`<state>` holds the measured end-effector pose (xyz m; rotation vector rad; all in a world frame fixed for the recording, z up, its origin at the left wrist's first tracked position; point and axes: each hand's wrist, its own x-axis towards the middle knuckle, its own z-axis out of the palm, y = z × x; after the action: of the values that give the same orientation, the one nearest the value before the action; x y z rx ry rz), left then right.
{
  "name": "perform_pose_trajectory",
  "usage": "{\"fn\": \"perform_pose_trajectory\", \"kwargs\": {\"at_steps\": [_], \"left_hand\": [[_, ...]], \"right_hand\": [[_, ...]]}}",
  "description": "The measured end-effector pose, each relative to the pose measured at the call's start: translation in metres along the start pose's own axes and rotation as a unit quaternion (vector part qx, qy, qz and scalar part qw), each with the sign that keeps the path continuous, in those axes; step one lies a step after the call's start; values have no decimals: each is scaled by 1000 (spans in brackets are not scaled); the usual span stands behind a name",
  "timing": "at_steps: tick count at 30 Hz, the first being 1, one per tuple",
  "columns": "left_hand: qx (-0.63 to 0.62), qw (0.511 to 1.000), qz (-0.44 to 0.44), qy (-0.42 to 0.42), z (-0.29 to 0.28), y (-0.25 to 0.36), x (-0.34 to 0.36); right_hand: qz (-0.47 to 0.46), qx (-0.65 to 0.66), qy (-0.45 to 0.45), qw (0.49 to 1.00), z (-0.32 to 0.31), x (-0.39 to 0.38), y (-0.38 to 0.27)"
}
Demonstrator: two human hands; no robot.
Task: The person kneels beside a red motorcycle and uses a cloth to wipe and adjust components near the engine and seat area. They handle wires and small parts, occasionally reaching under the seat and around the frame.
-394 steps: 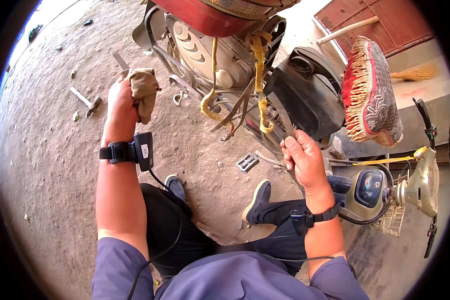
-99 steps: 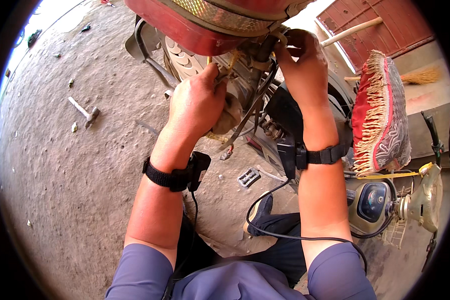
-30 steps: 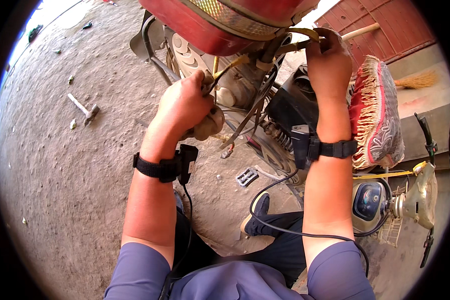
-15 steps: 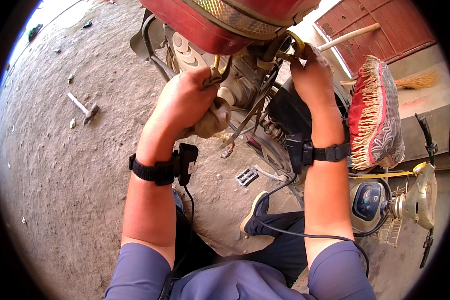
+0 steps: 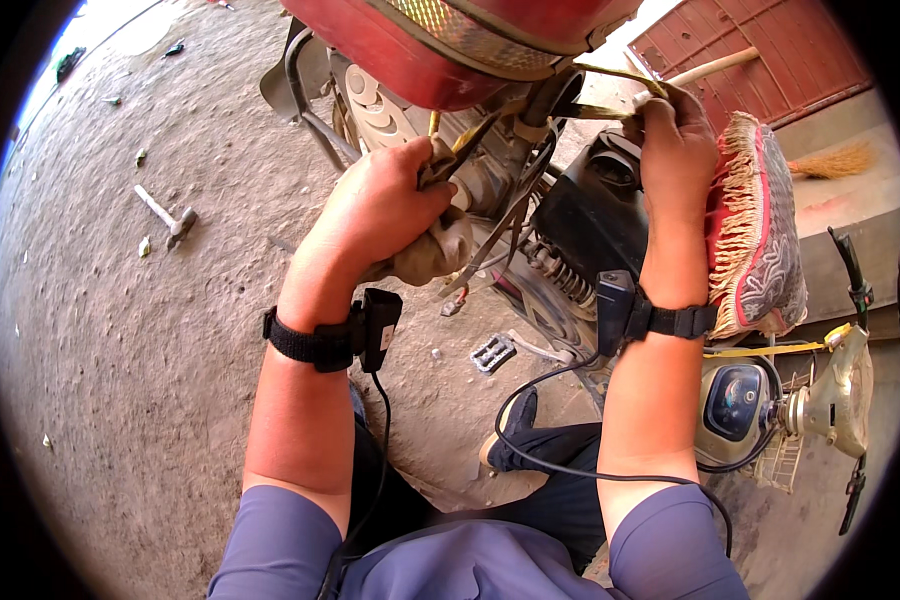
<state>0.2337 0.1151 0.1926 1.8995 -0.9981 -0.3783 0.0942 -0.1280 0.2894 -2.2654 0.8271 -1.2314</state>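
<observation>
Under the red body part (image 5: 420,75) of a motor vehicle, my left hand (image 5: 385,195) is closed around a bunched grey-brown cloth (image 5: 435,248), with a dark strip sticking out past the fingers. My right hand (image 5: 678,150), out to the right, pinches a yellowish-brown strip (image 5: 600,112), which looks like cloth or strapping. Two lengths of it run from these fingers back toward a dark post (image 5: 545,100). What the strip does behind the post is hidden. Below lie loose dark straps (image 5: 510,225) and a black box-like part (image 5: 595,205).
A hammer (image 5: 170,217) lies on the dirt floor at left. A pedal (image 5: 493,353) and a coil spring (image 5: 565,275) are low on the vehicle. A fringed red and grey cushion (image 5: 760,230), a broom (image 5: 835,162) and another vehicle's handlebar with gauge (image 5: 738,400) stand at right.
My right hand has moved right and slightly down, drawing the strip out from the post into two stretched lengths. My left hand has shifted slightly right with the cloth.
</observation>
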Motion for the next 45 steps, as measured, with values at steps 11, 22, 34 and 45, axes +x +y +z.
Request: {"fn": "perform_pose_trajectory", "kwargs": {"at_steps": [11,22,34,45], "left_hand": [[30,997,-20,65,-1,-8,3],[23,998,-16,61,4,-7,5],[-32,998,-2,53,4,-8,6],[-67,990,-25,119,9,-3,9]], "right_hand": [[-188,-146,96,967,6,-4,-6],[-229,-255,-151,927,28,-28,-14],[-224,-288,-72,928,11,0,-12],[-231,-301,-19,925,-30,-35,-32]]}}
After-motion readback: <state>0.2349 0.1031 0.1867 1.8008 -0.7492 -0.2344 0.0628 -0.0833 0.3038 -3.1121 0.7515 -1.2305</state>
